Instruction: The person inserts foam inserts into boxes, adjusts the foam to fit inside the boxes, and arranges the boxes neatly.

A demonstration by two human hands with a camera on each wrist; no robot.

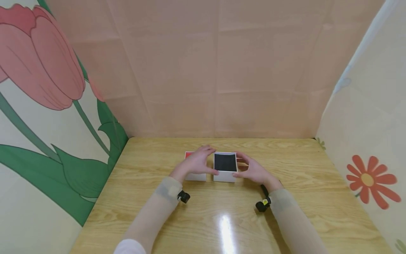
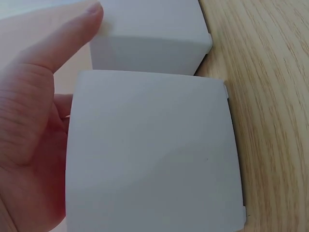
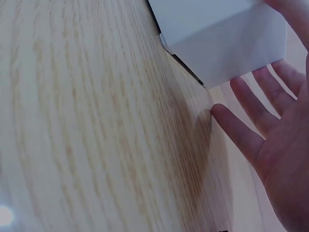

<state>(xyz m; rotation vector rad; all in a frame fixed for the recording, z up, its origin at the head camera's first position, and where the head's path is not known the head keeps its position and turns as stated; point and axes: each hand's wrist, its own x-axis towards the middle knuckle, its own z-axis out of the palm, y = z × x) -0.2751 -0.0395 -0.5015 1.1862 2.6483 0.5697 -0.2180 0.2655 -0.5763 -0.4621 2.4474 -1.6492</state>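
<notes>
Two small white boxes stand side by side on the table. Black material fills the open top of the right box (image 1: 224,177); red shows at the top of the left box (image 1: 195,177). My left hand (image 1: 197,162) reaches across the left box and hides much of it. Its thumb is at the right box's near left corner, as the left wrist view also shows. At the right box's right side is my right hand (image 1: 253,171), thumb by the near corner and the other fingers toward the far side. In the right wrist view these fingers (image 3: 246,140) are spread and fairly straight.
The wooden table (image 1: 301,158) meets a pinkish cloth backdrop (image 1: 215,70) behind the boxes. Flower-printed panels stand at left and right. A bright reflection lies on the table's near part. A small black camera is strapped to each wrist.
</notes>
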